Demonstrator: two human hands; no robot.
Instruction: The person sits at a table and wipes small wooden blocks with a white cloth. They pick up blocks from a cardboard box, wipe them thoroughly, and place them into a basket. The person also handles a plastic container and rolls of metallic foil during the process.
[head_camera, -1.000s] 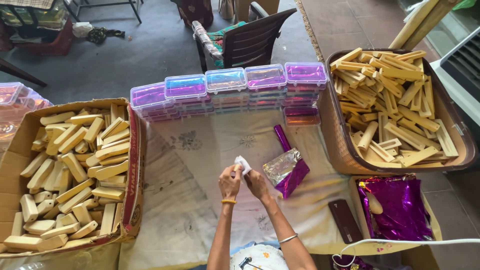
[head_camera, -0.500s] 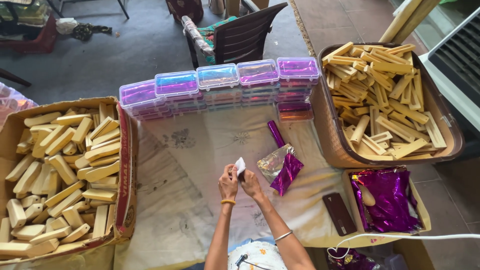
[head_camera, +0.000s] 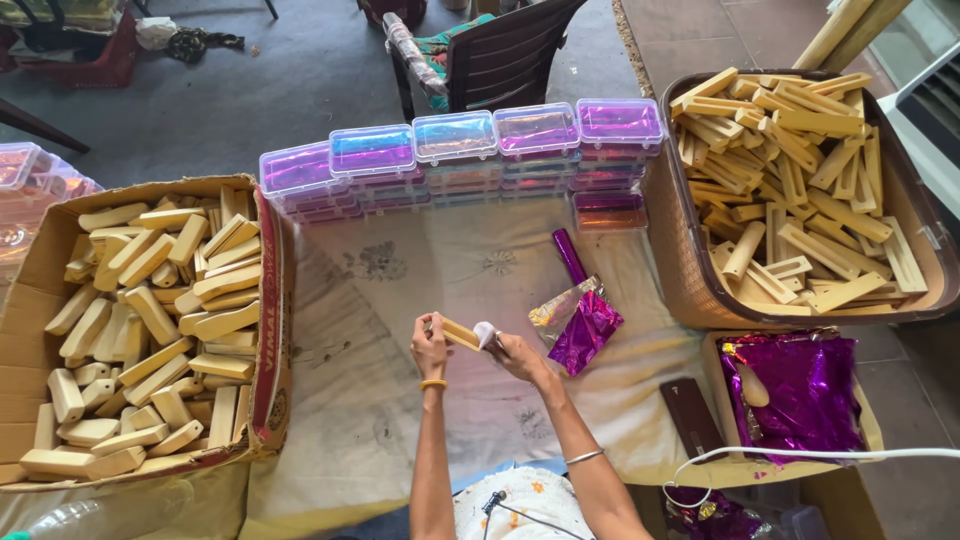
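My left hand (head_camera: 430, 345) grips one end of a small pale wooden block (head_camera: 460, 333) held level over the cloth-covered table (head_camera: 400, 280). My right hand (head_camera: 505, 350) presses a small white pad (head_camera: 485, 332) against the block's other end. Just right of my hands lie purple foil sheets (head_camera: 580, 325) and a purple foil roll (head_camera: 570, 255).
A cardboard box (head_camera: 272, 300) of wooden blocks stands at the left, a brown basket (head_camera: 690, 270) of blocks at the right. Stacked clear plastic cases (head_camera: 455, 155) line the far edge. A box lined with purple foil (head_camera: 800, 385), a dark brown flat case (head_camera: 692, 415) and a chair (head_camera: 500, 45) are nearby.
The block has turned from upright to lying level between my hands, and the white pad now sits at its right end. The view has shifted slightly.
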